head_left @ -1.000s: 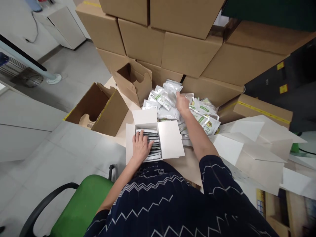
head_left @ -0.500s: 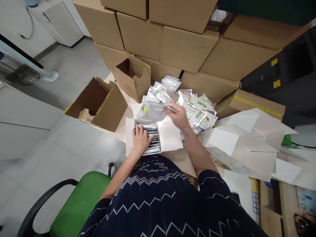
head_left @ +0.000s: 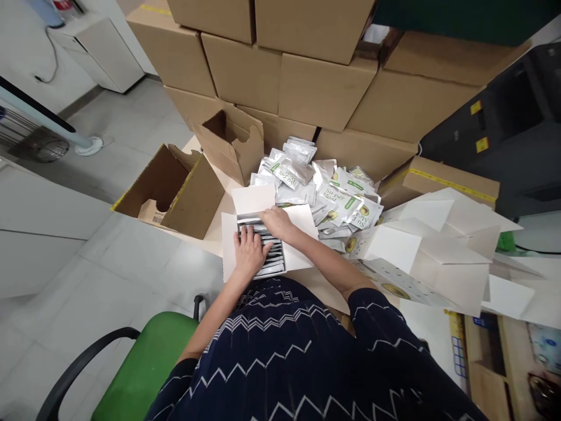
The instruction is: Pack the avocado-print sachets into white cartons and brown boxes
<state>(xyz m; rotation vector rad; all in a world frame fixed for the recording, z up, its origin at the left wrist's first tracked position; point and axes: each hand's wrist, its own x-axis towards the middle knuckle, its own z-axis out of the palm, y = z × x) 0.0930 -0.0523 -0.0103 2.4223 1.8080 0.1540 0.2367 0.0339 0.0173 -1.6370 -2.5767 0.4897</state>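
Note:
A small white carton (head_left: 298, 225) with its flaps folded out stands in front of my body. Inside it is a row of silver foil sachets (head_left: 272, 263) packed on edge. My left hand (head_left: 249, 251) lies over this row, fingers spread and pressing on the sachets' top edges. At the carton's far end, my right hand (head_left: 278, 223) reaches in from the right, its fingers closed on a foil sachet; most of that sachet is hidden by the carton and the hand. Beyond the carton lies a loose heap of avocado-printed sachets (head_left: 335, 197).
Two opened brown boxes (head_left: 199, 196) (head_left: 245, 155) stand at the table's left. Stacked cartons (head_left: 322, 88) wall off the back. Unfilled white cartons (head_left: 442, 245) pile up at the right. A green chair (head_left: 149, 362) is at lower left.
My right hand has carried a sachet from above the heap leftward and down into the carton's far end. My left hand has stayed on the packed row.

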